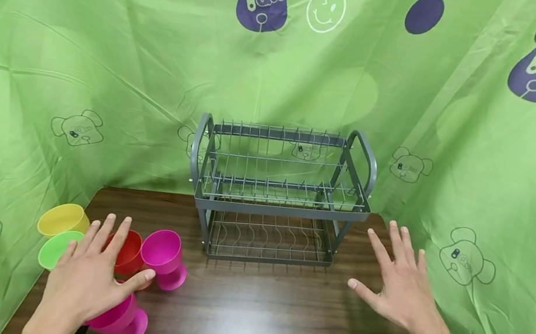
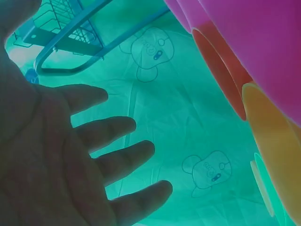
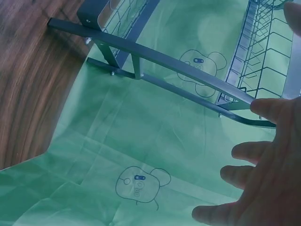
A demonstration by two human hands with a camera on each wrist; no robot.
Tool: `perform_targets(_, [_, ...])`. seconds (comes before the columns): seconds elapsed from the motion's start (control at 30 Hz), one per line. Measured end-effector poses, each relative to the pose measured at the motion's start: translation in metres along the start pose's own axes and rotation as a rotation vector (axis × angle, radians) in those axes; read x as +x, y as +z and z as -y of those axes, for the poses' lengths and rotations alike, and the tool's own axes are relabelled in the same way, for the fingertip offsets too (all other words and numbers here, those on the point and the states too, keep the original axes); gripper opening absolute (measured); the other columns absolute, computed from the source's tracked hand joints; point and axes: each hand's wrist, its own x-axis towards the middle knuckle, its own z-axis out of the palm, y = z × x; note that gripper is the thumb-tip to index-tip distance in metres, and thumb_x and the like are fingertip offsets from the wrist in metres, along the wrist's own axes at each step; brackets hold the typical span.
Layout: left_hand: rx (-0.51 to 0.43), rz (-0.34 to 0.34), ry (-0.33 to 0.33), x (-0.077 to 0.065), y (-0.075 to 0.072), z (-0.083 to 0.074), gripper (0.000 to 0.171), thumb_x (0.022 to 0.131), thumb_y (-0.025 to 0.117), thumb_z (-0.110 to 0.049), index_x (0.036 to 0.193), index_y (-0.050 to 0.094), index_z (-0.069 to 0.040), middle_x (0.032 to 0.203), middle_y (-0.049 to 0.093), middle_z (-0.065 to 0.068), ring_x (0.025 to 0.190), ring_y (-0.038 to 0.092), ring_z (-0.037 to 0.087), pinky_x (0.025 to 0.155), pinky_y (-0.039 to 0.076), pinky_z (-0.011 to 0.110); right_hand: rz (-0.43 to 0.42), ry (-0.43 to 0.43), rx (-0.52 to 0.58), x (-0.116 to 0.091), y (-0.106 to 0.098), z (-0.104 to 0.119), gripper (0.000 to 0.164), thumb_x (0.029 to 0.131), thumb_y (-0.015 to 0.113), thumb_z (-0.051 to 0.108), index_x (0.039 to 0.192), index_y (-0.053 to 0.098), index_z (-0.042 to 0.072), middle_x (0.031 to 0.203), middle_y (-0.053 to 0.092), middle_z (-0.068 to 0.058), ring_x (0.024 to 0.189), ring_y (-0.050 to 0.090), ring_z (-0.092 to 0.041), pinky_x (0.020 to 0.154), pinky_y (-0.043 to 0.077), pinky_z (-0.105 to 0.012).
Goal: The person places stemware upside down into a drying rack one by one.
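Note:
My left hand (image 1: 87, 273), its fingers straight and spread, hovers over a group of plastic goblets at the table's left and holds nothing. Around it are a magenta goblet (image 1: 162, 251), a red goblet (image 1: 128, 253) partly behind the fingers, a green cup (image 1: 57, 248), a yellow cup (image 1: 63, 220) and another magenta goblet (image 1: 130, 327), partly covered by the hand. My right hand (image 1: 404, 290) is spread and bare over the table's right side. Nearest to it stands a grey two-tier dish rack (image 1: 282, 212), whose side frame (image 3: 164, 68) shows in the right wrist view.
The brown wooden table (image 1: 243, 316) carries the rack at its back middle. Green printed cloth (image 1: 159, 54) hangs behind and along both sides, close to the table edges. No goblet stands on the rack's upper tier (image 1: 284, 196).

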Motion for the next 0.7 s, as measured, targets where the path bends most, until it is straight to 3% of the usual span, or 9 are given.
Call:
perform_targets(0.27, [-0.062,-0.038,0.012,-0.004,-0.005,0.001,0.113,0.085,0.069,-0.078,0.171,0.020,-0.023,0.172,0.029,0.022,0.146,0.040,0.055,0.106,0.040,0.075,-0.074,-0.025,0.036,0.003,-0.003,-0.001,0.115,0.082,0.078,0.067,0.171,0.018,0.027,0.179,0.006,-0.013,0.163,0.015,-0.044,0.117,0.026,-0.081])
perform_targets(0.5, [-0.094,-0.052,-0.012,-0.010,-0.006,0.000,0.105,0.086,0.071,-0.075,0.166,0.034,-0.020,0.170,0.034,0.017,0.142,0.044,0.049,0.083,0.051,0.075,-0.141,-0.009,0.117,0.003,-0.007,0.009,0.111,0.081,0.084,0.059,0.170,0.025,0.026,0.175,0.024,-0.015,0.146,0.042,-0.053,0.097,0.045,-0.082])
perform_targets(0.7, [-0.135,-0.104,-0.022,-0.021,-0.004,0.000,0.093,0.086,0.077,-0.067,0.159,0.046,-0.017,0.159,0.048,0.016,0.136,0.049,0.043,0.079,0.054,0.072,-0.165,0.023,0.266,-0.003,-0.013,0.031,0.104,0.084,0.087,0.047,0.168,0.029,0.028,0.170,0.035,-0.012,0.141,0.049,-0.048,0.091,0.052,-0.076])
